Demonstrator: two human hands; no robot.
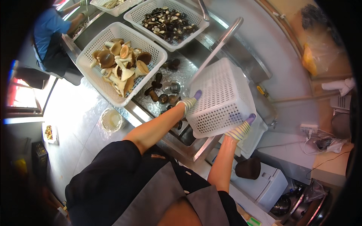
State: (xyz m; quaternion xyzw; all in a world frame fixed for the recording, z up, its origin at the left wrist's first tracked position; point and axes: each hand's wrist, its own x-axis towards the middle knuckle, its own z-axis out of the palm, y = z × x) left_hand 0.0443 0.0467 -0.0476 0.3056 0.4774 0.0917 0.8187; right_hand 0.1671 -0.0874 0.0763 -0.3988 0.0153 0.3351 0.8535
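Note:
A white perforated plastic basket (218, 98) is tipped over the right part of the sink, its holed underside and side facing me. My left hand (190, 103), in a striped glove with purple fingertips, is closed on its left edge. My right hand (241, 129), gloved the same way, grips the lower right corner. The inside of the basket is hidden. Dark-capped mushrooms (154, 94) lie in the wet metal sink (149, 107), beside my left hand, around a shiny drain fitting (171, 87). A metal faucet (230, 32) reaches over the basket's far side.
A basket of large brown mushrooms (85, 62) sits across the sink's left edge. Farther back stands a basket of dark cut mushrooms (171, 47). A white tub (245, 145) is under my right hand. At far left a person in blue (51, 30) works; a bucket (112, 119) stands on the floor.

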